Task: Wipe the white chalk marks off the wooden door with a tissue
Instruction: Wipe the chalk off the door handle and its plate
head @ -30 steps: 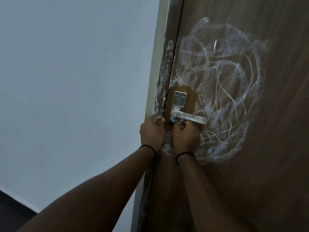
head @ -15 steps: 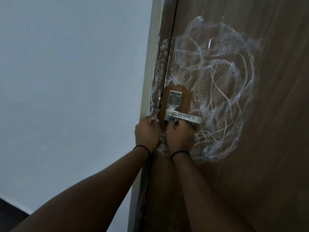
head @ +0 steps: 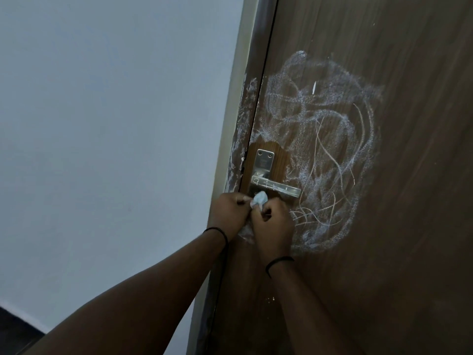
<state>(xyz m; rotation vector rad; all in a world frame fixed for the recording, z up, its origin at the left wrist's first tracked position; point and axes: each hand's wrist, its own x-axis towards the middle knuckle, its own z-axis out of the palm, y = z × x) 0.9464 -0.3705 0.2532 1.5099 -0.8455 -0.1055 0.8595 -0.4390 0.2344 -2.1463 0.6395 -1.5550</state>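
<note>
A brown wooden door [head: 409, 226] fills the right side of the view. White chalk marks [head: 332, 139] swirl across it, right of and above a metal handle [head: 275, 187]. A small patch around the handle plate is bare wood. A crumpled pale tissue [head: 335, 199] sits just under the handle, pinched between both hands. My left hand [head: 229, 213] grips it from the left, my right hand [head: 273, 224] from the right. Both wrists carry thin black bands.
The door frame [head: 243, 129] left of the door also carries chalk smears. A plain pale wall [head: 102, 124] takes up the left half. A dark strip of floor [head: 15, 326] shows at the bottom left.
The tissue now shows as a wad between my two hands just below the handle; half a second ago it was hidden behind them. The view shifted slightly.
</note>
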